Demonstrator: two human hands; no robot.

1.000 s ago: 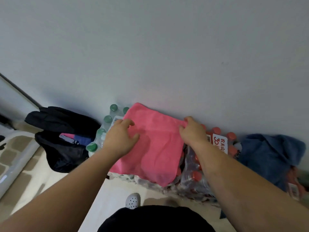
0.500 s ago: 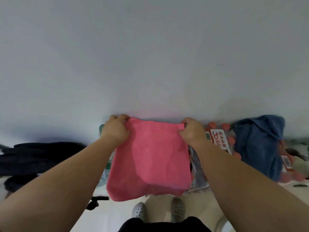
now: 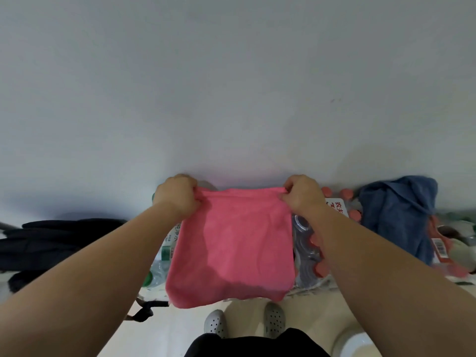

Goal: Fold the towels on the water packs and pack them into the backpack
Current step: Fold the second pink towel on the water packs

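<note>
Head view: left hand [image 3: 177,195], right hand [image 3: 304,195] pinch pink towel [image 3: 231,243] top corners; uneven pull risks crooked fold.

pink towel [image 3: 231,248] hanging flat, top corners pinched by left hand [image 3: 177,195] and right hand [image 3: 302,195], blue towel [image 3: 396,215] crumpled on red-cap water pack [image 3: 306,253], green-cap pack [image 3: 162,256] at pink towel's left edge, black backpack [image 3: 51,243] far left

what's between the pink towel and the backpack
Nothing visible blocks it. Left hand and right hand hold the pink towel up; only the green-capped water pack sits low between it and the black backpack.
</note>
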